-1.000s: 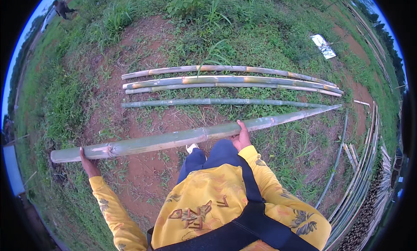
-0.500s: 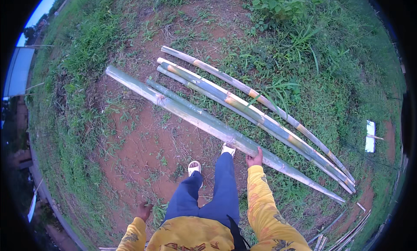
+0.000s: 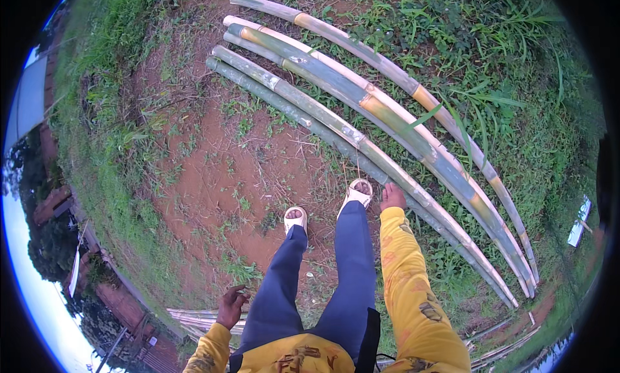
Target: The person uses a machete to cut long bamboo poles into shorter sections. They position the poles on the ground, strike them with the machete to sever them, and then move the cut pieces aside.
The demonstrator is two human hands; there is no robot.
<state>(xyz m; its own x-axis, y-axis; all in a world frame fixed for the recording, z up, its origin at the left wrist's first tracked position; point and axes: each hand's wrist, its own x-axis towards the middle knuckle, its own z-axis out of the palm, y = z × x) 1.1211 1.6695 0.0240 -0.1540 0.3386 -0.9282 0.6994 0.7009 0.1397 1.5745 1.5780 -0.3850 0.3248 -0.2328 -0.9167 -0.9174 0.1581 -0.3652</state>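
Note:
My right hand (image 3: 392, 196) is by the edge of a green bamboo pole (image 3: 258, 93) on the ground, its fingers toward the pole and no firm grip showing. Tight against that pole lies a paler split bamboo piece (image 3: 313, 109). My left hand (image 3: 231, 306) hangs low beside my left thigh, its loosely bent fingers apart and holding nothing.
Beyond lie a mottled bamboo pole (image 3: 323, 76) with a pale edge and a greyer bamboo pole (image 3: 381, 60) farther out. Bare reddish soil (image 3: 213, 173) and grass surround them. More thin poles (image 3: 194, 318) lie behind my left hand. A white panel (image 3: 579, 221) stands far right.
The large bamboo piece my right hand was gripping is down with the other poles, no longer lifted. My right hand has moved slightly right and away; my left hand has come up and inward.

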